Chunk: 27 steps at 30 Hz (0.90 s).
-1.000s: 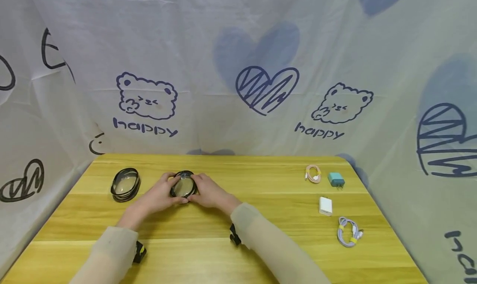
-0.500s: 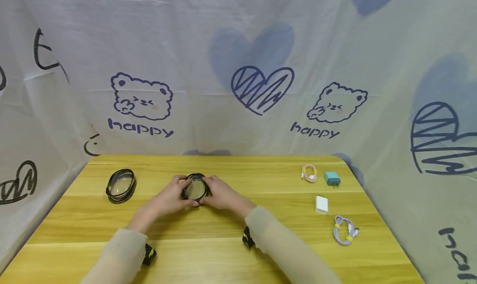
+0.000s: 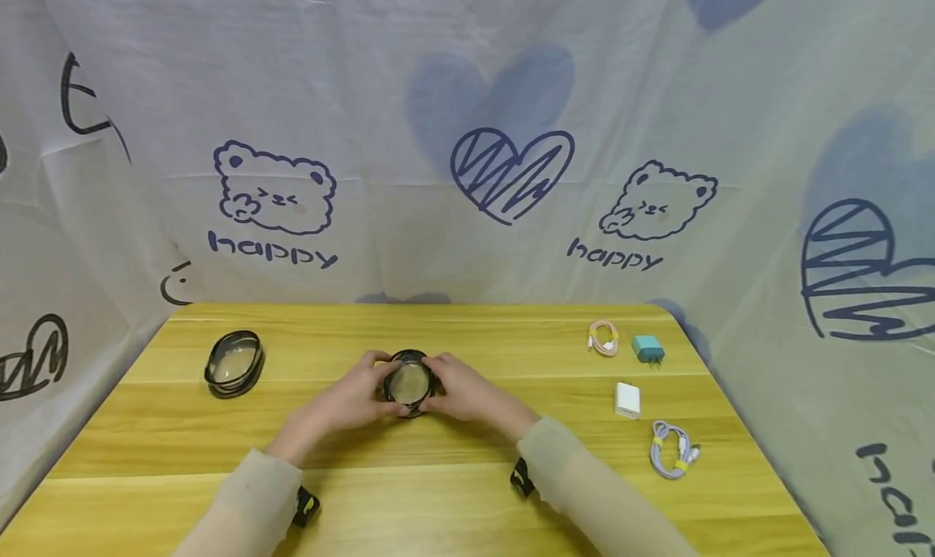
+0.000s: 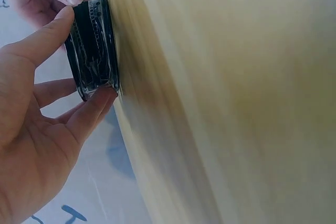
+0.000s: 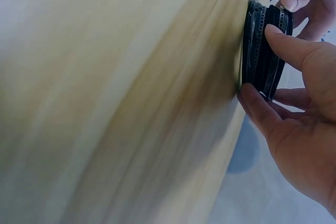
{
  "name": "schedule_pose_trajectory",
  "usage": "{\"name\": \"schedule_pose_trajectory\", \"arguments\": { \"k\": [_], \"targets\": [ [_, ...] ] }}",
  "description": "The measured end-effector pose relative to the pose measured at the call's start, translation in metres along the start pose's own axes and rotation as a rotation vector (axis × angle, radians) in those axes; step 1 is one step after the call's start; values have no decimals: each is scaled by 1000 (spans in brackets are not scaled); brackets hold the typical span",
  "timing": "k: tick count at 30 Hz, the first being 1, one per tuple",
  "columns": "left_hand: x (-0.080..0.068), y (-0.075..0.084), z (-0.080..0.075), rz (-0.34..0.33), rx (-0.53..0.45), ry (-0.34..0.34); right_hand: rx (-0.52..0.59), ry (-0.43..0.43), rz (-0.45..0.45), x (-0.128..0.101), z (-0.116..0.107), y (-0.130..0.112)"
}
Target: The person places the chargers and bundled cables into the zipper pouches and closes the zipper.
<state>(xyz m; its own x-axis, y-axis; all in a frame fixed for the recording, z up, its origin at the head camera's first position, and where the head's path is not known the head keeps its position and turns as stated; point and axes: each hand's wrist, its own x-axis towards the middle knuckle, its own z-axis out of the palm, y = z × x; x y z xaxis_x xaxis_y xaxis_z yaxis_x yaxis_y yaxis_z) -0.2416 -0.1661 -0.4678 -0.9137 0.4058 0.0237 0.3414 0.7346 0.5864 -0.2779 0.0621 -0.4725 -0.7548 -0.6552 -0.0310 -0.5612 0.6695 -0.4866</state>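
A small round case (image 3: pixel 409 382) with a black mesh rim and a clear lid sits on the yellow wooden table (image 3: pixel 438 500) near its middle. My left hand (image 3: pixel 351 401) grips its left side and my right hand (image 3: pixel 467 395) grips its right side, fingers curled round the rim. In the left wrist view the thumb and fingers of my left hand (image 4: pixel 31 124) pinch the case (image 4: pixel 94 51) against the tabletop. The right wrist view shows my right hand (image 5: pixel 304 129) clasping the same case (image 5: pixel 261 51) from the other side.
A larger oval case (image 3: pixel 234 364) with a clear lid lies at the table's left. To the right are a coiled pink cable (image 3: pixel 603 338), a teal charger (image 3: pixel 648 349), a white charger (image 3: pixel 626 399) and a coiled purple cable (image 3: pixel 672 450). Printed cloth walls surround the table.
Both hands have slid the round case to the right and a little nearer, away from the oval case. Their hold on it is unchanged.
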Motion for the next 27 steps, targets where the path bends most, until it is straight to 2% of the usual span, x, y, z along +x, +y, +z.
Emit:
{"name": "schedule_pose_trajectory", "arguments": {
  "k": [8, 15, 27],
  "targets": [
    [-5, 13, 8, 15, -18, -31, -31, -11, -18, -25, -6, 2],
    [-14, 22, 14, 33, 3, -49, -67, -21, -24, -42, -5, 2],
    [-29, 30, 21, 67, 55, -72, -44, -44, -31, -63, -3, 0]
  ]
}}
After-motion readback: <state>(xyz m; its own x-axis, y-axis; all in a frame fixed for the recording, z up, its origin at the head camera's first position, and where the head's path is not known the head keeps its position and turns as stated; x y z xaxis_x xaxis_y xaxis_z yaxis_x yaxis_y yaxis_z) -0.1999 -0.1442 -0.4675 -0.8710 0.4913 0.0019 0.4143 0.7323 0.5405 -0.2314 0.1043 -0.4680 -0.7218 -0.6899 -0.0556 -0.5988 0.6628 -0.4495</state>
